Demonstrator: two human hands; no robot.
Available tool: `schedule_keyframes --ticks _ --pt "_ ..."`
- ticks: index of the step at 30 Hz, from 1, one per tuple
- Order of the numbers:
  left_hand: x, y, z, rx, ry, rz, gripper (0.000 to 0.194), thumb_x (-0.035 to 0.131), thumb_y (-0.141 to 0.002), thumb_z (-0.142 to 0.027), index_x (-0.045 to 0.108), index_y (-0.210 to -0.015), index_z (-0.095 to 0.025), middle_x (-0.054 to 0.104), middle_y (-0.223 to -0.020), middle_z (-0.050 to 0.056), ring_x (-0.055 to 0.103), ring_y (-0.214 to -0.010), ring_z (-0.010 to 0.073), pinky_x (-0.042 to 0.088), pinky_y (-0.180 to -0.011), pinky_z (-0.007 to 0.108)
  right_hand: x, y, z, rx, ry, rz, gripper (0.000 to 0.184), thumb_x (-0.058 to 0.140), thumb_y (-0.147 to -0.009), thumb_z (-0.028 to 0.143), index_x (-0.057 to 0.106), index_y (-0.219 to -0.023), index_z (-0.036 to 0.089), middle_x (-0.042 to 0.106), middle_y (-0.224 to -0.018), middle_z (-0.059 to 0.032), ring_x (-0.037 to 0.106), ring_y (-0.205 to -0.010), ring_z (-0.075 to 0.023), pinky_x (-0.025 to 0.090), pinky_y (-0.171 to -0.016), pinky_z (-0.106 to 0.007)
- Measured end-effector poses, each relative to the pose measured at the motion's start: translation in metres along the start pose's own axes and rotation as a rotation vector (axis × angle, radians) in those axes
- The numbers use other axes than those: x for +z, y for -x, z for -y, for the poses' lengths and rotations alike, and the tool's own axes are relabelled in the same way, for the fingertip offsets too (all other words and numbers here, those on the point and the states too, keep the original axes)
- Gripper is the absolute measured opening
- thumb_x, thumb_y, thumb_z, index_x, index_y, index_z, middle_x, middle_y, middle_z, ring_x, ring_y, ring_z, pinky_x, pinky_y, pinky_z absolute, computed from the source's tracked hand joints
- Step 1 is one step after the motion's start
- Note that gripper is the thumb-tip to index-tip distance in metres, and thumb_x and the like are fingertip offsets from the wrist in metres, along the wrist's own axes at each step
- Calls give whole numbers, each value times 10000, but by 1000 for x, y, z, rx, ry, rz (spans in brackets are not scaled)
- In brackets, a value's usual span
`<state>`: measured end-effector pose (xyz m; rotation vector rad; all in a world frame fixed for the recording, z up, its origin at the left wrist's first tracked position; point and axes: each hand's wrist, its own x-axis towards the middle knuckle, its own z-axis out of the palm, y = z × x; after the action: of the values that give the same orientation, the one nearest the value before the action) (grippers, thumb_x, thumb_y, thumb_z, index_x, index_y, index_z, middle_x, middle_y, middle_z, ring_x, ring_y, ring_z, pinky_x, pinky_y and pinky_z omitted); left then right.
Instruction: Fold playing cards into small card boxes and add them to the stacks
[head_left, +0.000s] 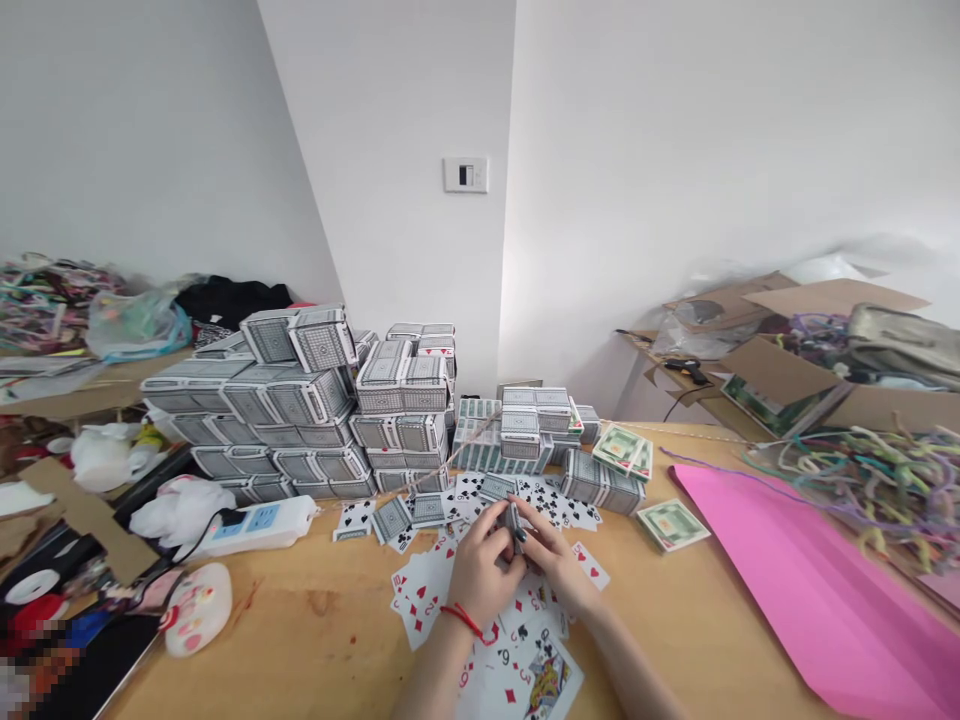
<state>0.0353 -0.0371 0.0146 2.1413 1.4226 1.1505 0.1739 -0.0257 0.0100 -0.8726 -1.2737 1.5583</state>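
Note:
My left hand [487, 565] and my right hand [553, 560] meet at the middle of the table, fingers closed round a grey-backed playing card [514, 518] held nearly edge-on. Whether it is one card or more, fingers hide. A red string bracelet circles my left wrist. Beneath and in front of both hands, loose playing cards [424, 590] lie face up in an overlapping spread. Just beyond the fingertips are black-suited cards [544, 497], with a few cards back up [427, 509] among them.
Tall stacks of grey card-patterned blocks [307, 400] stand at back left, lower ones [536, 415] at centre. Green card boxes [673, 525], pink paper [810, 580] and pipe cleaners [885, 480] are right. A power strip [259, 525] and white pouch [196, 608] lie left.

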Motion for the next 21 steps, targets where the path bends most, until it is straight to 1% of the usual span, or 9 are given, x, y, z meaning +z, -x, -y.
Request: schedule_keyframes --ticks 2,6,9,11,13,14,17,19,21 --pt "1 0 -1 28 3 -13 151 515 -669 -88 473 -567 -192 487 -1247 72 558 -998 209 462 -802 321 -1 -1 -3 37 -75 1 601 618 -724 399 398 -1275 307 573 -1038 -24 526 -721 -150 416 -647 -265" --pt "1 -1 -3 65 39 -10 123 505 -678 -80 545 -669 -196 483 -1246 76 550 -1002 206 459 -819 325 -1 -3 -6 140 -281 11 638 651 -704 346 375 -1277 293 601 -834 -1 544 -626 -135 428 -623 -267" --pt "-1 -2 -5 55 78 8 125 495 -701 -94 566 -720 -195 475 -1239 81 542 -998 210 456 -816 334 3 -3 -1 146 -373 16 617 672 -683 290 411 -1241 264 614 -851 -18 578 -662 -157 446 -648 -285" --pt "-4 -3 -8 25 132 34 125 492 -706 -102 571 -746 -191 477 -1218 89 562 -923 201 469 -763 325 7 -3 3 129 -376 -1 608 688 -663 283 433 -1215 258 622 -897 -31 595 -709 -179 457 -668 -301" --pt "-7 -4 -11 -4 220 71 108 496 -697 -104 563 -723 -184 467 -1210 93 570 -853 187 473 -705 309 9 -3 6 97 -349 -41 612 703 -644 287 446 -1198 254 625 -939 -38 601 -761 -197 462 -704 -318" --pt "-9 -5 -11 -22 271 79 92 504 -681 -102 552 -690 -180 454 -1219 94 566 -850 189 469 -696 306 10 -3 6 74 -331 -66 623 710 -635 284 446 -1198 251 623 -960 -42 598 -794 -205 461 -728 -328" --pt "-13 -7 -8 -110 466 40 62 532 -632 -110 527 -626 -172 446 -1219 90 526 -970 236 441 -768 326 9 -4 4 0 -278 -146 694 726 -615 262 408 -1231 238 618 -993 -50 575 -896 -232 439 -812 -367" --pt "-13 -9 -1 -204 655 21 21 531 -655 -158 547 -657 -172 511 -1129 88 507 -1010 253 424 -811 341 7 -5 2 -41 -240 -187 746 737 -597 248 381 -1252 233 615 -998 -52 562 -929 -246 425 -842 -393" --pt "-13 -11 6 -317 847 55 105 506 -722 -245 571 -706 -164 588 -970 82 546 -923 235 431 -789 336 6 -5 2 -75 -201 -196 765 745 -580 232 380 -1253 232 608 -1018 -57 557 -942 -256 418 -853 -405"
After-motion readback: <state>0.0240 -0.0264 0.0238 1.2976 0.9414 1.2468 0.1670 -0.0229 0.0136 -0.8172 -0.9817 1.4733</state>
